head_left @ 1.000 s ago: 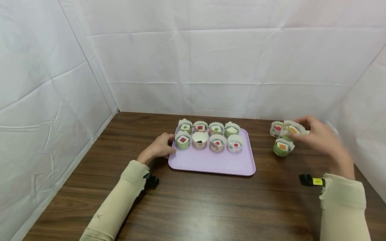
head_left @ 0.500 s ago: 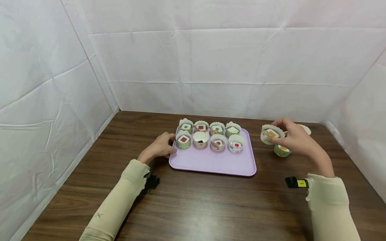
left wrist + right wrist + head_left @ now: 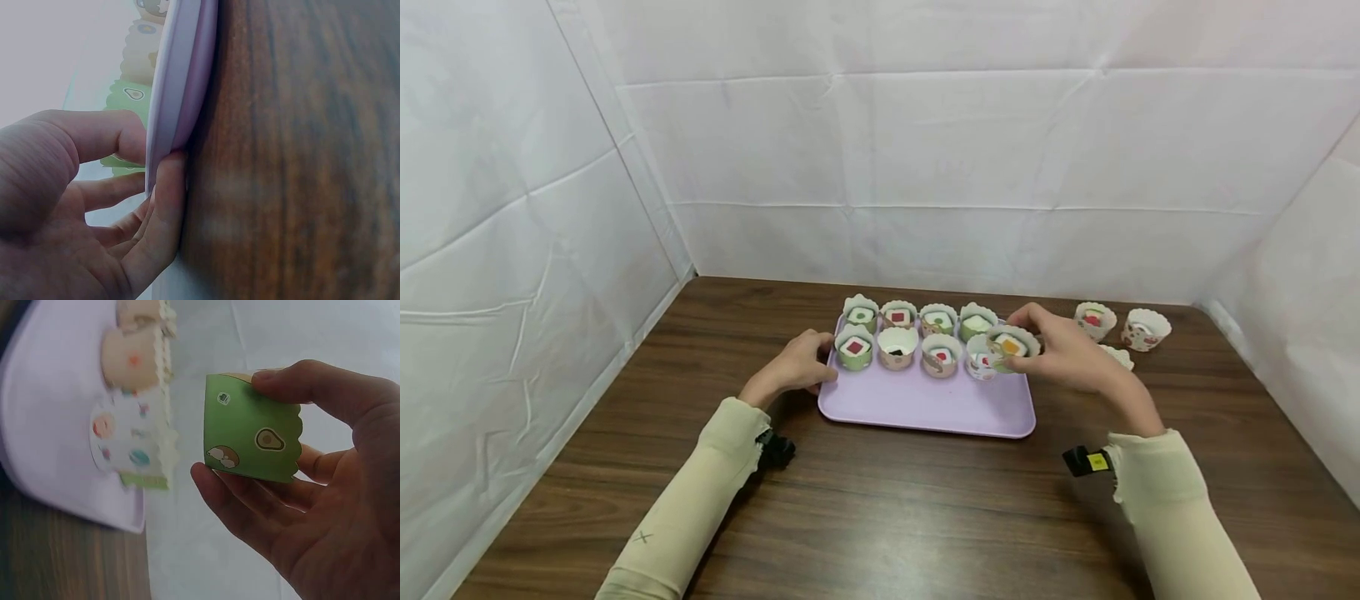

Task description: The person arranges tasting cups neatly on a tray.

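Note:
A lilac tray lies on the wooden table, its left rim pinched by my left hand; in the left wrist view the thumb is above the rim and fingers reach beneath it. My right hand grips a green avocado-print paper baking cup between thumb and fingers. Inside that cup a white piece with an orange square shows. It hangs over the tray's right side, overlapping a white printed cup in the head view. Two rows of filled paper cups stand along the tray's back half.
Right of the tray stand a cup with a red-topped piece, a white printed cup and a cup mostly hidden by my right hand. White sheeting encloses the table at back and sides.
My right hand has carried the orange-topped green baking cup leftward from the cups at the right to above the tray's right side. My left hand stays at the tray rim.

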### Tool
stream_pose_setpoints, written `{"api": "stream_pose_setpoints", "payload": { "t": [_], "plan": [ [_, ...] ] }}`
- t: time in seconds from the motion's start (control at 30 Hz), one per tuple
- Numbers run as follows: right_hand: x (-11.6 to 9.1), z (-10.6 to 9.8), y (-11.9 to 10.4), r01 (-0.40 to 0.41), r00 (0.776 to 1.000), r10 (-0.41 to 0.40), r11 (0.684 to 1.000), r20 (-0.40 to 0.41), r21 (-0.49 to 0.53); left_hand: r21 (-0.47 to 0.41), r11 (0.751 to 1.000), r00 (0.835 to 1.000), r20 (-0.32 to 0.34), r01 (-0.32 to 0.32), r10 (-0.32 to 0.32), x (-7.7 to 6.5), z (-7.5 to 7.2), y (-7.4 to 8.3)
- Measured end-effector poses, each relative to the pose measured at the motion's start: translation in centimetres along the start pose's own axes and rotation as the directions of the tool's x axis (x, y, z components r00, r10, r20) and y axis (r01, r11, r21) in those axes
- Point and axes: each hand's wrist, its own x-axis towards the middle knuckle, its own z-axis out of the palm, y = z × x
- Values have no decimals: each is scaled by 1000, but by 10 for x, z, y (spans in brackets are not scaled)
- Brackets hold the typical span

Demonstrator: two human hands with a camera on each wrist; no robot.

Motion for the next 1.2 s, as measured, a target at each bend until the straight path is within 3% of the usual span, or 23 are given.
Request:
{"api": "stream_pose_setpoints", "payload": {
  "t": [0.6, 0.8, 1.2],
  "plan": [
    [28, 55, -33, 130, 986, -139, 986, 87, 103, 3, 1000, 1000, 2, 2, -2, 0, 0, -2],
    [41, 71, -52, 183, 977, -190, 981, 100, 71, 1, 1000, 1000, 0, 2, -2, 0, 0, -1],
    [46, 79, -79, 211, 971, -215, 976, 101, 46, 7, 1000, 1000, 6, 6, -6, 1, 1, 0]
  ]
}}
